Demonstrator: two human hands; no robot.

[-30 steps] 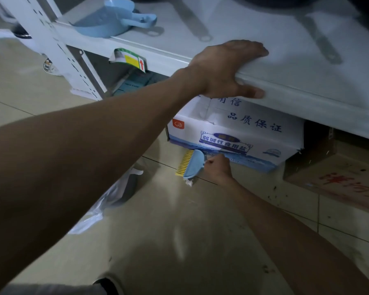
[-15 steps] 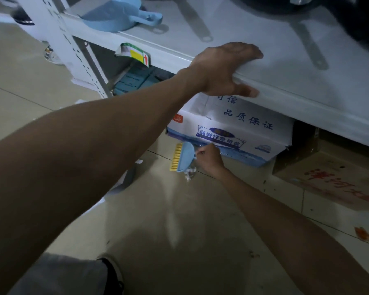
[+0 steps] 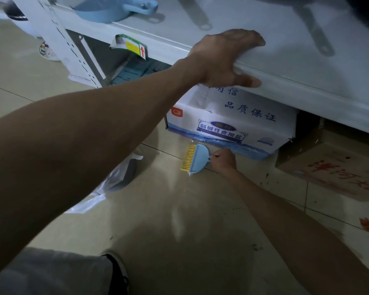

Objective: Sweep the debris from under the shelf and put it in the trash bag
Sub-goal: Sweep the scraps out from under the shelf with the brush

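You're mid-sweep: your right hand (image 3: 224,160) has its fingers wrapped round the brush (image 3: 193,159), a white scrap (image 3: 190,173) at its bristles. Left hand (image 3: 226,58) braces spread on the shelf (image 3: 307,67). Next, draw the scrap toward the trash bag (image 3: 107,184).

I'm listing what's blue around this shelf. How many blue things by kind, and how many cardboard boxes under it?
Blue hand brush: 1
Blue dustpan on the shelf: 1
White-and-blue printed box: 1
Brown cardboard box: 1
Total: 4
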